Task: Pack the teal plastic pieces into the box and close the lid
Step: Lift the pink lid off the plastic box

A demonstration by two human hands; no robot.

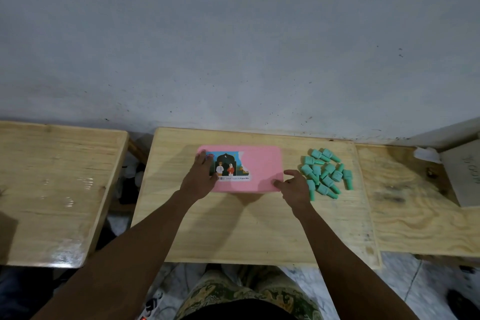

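Observation:
A pink box (262, 166) with a picture label on its lid lies shut in the middle of the small wooden table (246, 228). My left hand (198, 179) rests on the lid's left end, fingers fairly straight over the label. My right hand (294, 186) is at the box's front right corner, thumb touching the lid's edge, fingers loosely spread. Several teal plastic pieces (327, 173) lie in a loose pile on the table just right of my right hand.
A second wooden table (52, 189) stands to the left across a gap. A plywood surface (415, 210) adjoins on the right, bearing a pale board (465, 176) and crumpled white paper (427, 154). A grey wall rises behind.

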